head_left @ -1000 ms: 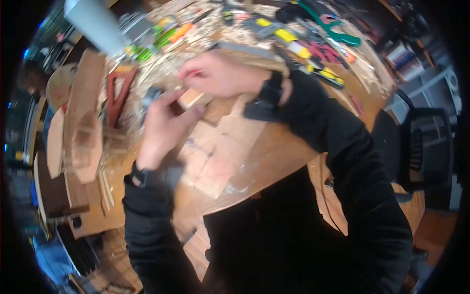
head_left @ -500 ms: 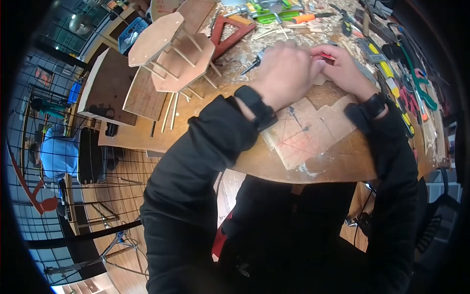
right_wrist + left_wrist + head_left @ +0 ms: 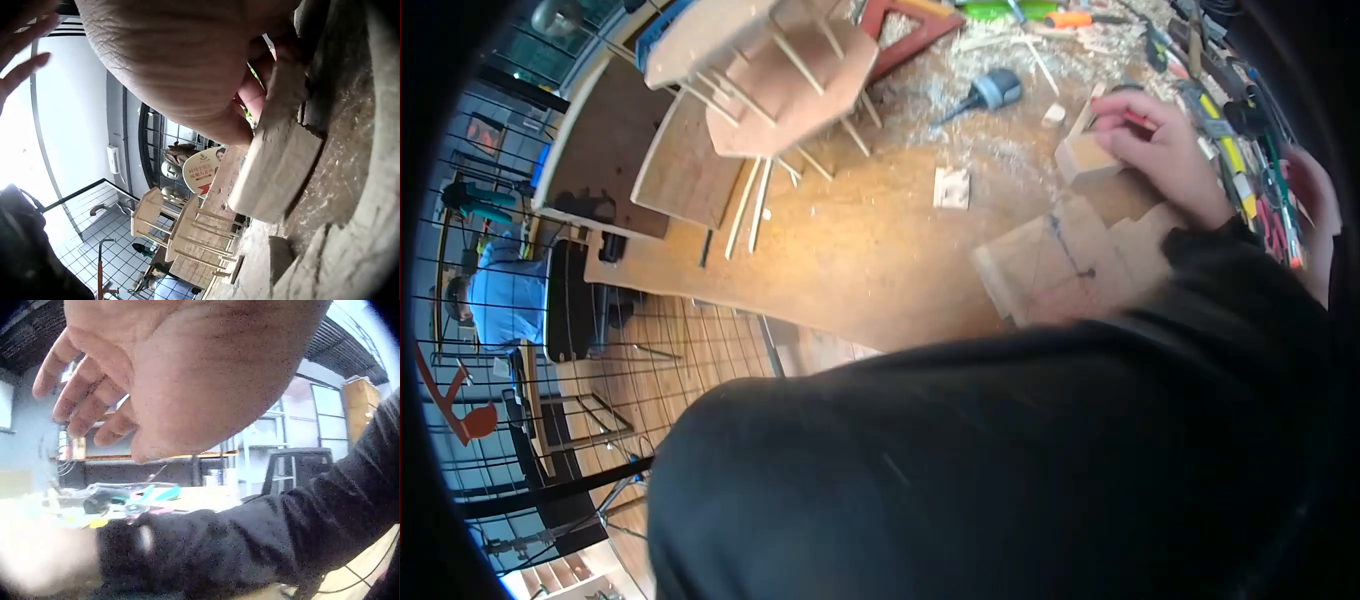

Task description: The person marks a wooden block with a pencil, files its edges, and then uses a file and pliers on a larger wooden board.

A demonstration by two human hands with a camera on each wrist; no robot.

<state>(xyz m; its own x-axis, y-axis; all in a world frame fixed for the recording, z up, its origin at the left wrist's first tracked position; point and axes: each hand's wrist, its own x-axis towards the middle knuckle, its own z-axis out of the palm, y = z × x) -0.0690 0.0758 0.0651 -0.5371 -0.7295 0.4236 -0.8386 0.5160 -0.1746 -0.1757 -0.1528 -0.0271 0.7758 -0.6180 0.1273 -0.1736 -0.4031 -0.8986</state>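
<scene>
In the head view my right hand [image 3: 1170,160] grips a small pale wooden block [image 3: 1088,158] by its narrow end, and something slim and red [image 3: 1138,120] shows between its fingers. The right wrist view has the notched block [image 3: 275,169] low over the worn wood, with thumb and fingertips right at its side. My left hand [image 3: 1315,215] is at the far right edge, beyond the tools, its arm crossing in front of the right one. Its palm and loosely spread fingers [image 3: 81,403] hold nothing in the left wrist view. A marked board [image 3: 1050,265] lies by the right sleeve.
A grey-blue tool [image 3: 995,90] with a dark shaft, a small square chip [image 3: 951,187] and wood shavings lie on the bench [image 3: 850,260]. An octagonal dowel model [image 3: 800,100] stands at left. Yellow-black tools [image 3: 1220,125] crowd the right side.
My left hand has left the block and swung across to the far right. The right hand stays at the block. The view has shifted, bringing the grey-blue tool and the chip into sight.
</scene>
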